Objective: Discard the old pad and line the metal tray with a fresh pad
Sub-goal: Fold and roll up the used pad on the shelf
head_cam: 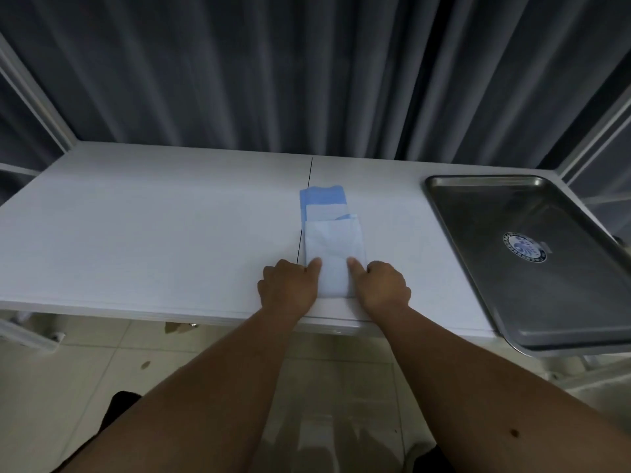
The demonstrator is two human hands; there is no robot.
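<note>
While both hands work at the near edge of the white surface (153, 233), a folded pad (333, 247) lies between them, white on its near part and blue at its far end. Left hand (288, 288) grips the pad's near-left corner, thumb on top of the white layer and fingers curled at the edge; right hand (384, 286) does the same at the near-right corner, thumb pressed onto the top. Pad is partly folded, layers stacked and slightly offset, long axis running away from the person, lying just right of a thin dark seam (309, 179) in the surface. Metal tray (478, 240) sits well to the right of the pad, flat on the surface, its near corner overhanging the edge; bare steel inside, with a round blue-and-white sticker (524, 247) on its floor. Nothing lines the tray. Beyond the pad, a dark grey pleated curtain (273, 73) hangs behind the surface. Below the pad's near side, pale tiled floor (102, 363) shows between the forearms.
</note>
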